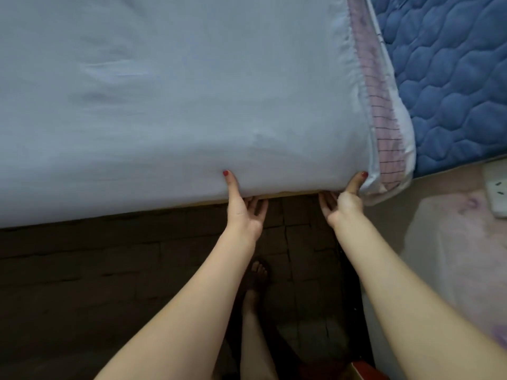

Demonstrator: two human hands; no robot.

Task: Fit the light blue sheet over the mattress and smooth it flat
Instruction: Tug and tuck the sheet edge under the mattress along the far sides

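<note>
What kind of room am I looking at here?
Most likely a bedroom: a light blue sheet covers a mattress, a blue quilted mattress pad lies bare alongside, and both hands grip the sheet's near edge.

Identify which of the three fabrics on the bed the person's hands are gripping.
The light blue sheet: both the left hand and right hand grip its near edge. The pink checked fabric and blue quilted pad lie untouched.

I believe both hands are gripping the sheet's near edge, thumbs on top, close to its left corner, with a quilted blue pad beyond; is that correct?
Not quite: the head view shows the left hand and right hand gripping the sheet close to its right corner, not its left. The rest holds: thumbs on top, fingers tucked under the near edge, and the quilted blue pad lies beyond.
</note>
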